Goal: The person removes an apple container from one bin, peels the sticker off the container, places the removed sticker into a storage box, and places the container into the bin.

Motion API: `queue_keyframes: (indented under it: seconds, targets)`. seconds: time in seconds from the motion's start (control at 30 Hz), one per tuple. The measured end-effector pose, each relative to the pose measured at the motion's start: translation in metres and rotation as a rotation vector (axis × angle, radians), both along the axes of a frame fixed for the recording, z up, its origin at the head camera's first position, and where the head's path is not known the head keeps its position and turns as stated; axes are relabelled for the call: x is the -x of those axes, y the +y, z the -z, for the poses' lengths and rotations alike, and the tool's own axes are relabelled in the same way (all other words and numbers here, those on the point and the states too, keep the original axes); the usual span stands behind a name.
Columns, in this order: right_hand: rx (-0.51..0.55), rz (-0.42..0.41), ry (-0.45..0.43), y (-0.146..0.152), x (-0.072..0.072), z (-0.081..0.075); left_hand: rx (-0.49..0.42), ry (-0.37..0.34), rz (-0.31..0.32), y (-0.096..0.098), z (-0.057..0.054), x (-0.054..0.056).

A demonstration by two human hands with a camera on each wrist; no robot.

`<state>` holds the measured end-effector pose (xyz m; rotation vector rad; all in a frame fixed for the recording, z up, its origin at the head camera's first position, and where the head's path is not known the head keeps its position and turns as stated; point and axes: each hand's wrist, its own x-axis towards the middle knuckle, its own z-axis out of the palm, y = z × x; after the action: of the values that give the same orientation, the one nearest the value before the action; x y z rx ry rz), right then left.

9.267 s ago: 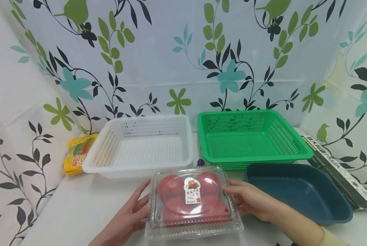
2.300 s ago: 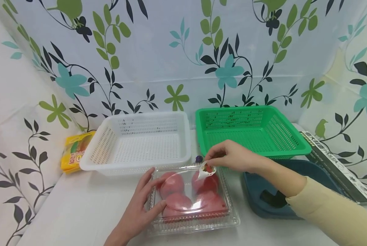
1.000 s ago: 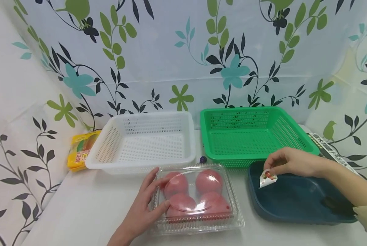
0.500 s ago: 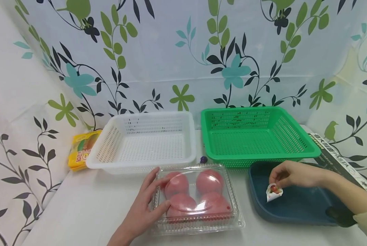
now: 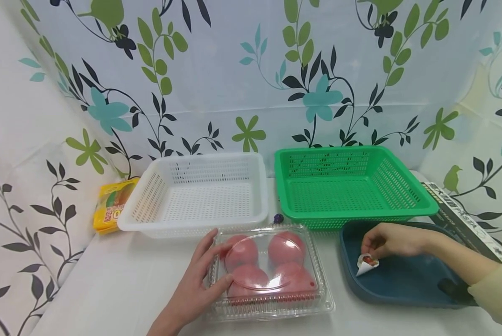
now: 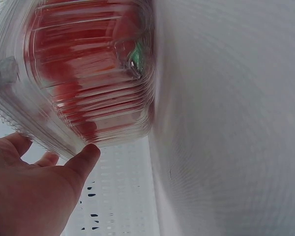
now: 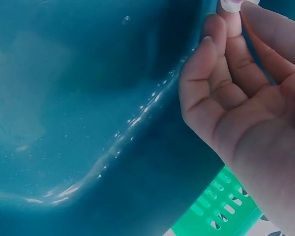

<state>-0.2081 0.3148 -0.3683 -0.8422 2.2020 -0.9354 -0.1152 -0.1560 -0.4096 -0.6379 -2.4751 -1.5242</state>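
In the head view my left hand (image 5: 197, 285) rests on the left edge of a clear plastic clamshell box (image 5: 272, 309), its fingers spread over the lid. Several red round fruits (image 5: 286, 250) show through the lid. The left wrist view has the fingers along the ribbed side of the box. Over the dark blue basin (image 5: 402, 285), thumb and fingertips of my right hand (image 5: 395, 239) pinch a peeled sticker label (image 5: 365, 267) with a red fruit picture. Its lower end is curled over. Only a sliver of the label shows in the right wrist view.
A white basket (image 5: 192, 228) and a green basket (image 5: 356, 214) stand behind the box. A small purple object (image 5: 278, 218) lies between them. Left is a yellow packet (image 5: 108, 205); right, a long black-and-white box (image 5: 465, 221) runs along the curtain.
Earlier both hands held the box by its sides. My right hand then peeled the label off the lid, carried it right and lowered it into the basin. The left hand now stays on the box.
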Motion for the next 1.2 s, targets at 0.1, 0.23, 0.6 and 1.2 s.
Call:
queue_keyframes:
  seconds: [0.1,0.23,0.6,1.2]
  targets:
    - [-0.040,0.024,-0.024,-0.002,0.000,-0.001,-0.002,-0.006,0.000,0.000,0.000,0.000]
    - [-0.092,0.062,-0.051,-0.001,-0.001,-0.003,0.005,-0.011,-0.007,0.000,-0.001,0.000]
    - [-0.129,0.133,0.014,0.008,-0.009,-0.011,0.002,-0.009,-0.004,0.000,-0.002,-0.001]
    - [-0.010,0.152,0.134,-0.024,-0.034,-0.063,0.023,-0.003,-0.022,0.001,-0.002,-0.001]
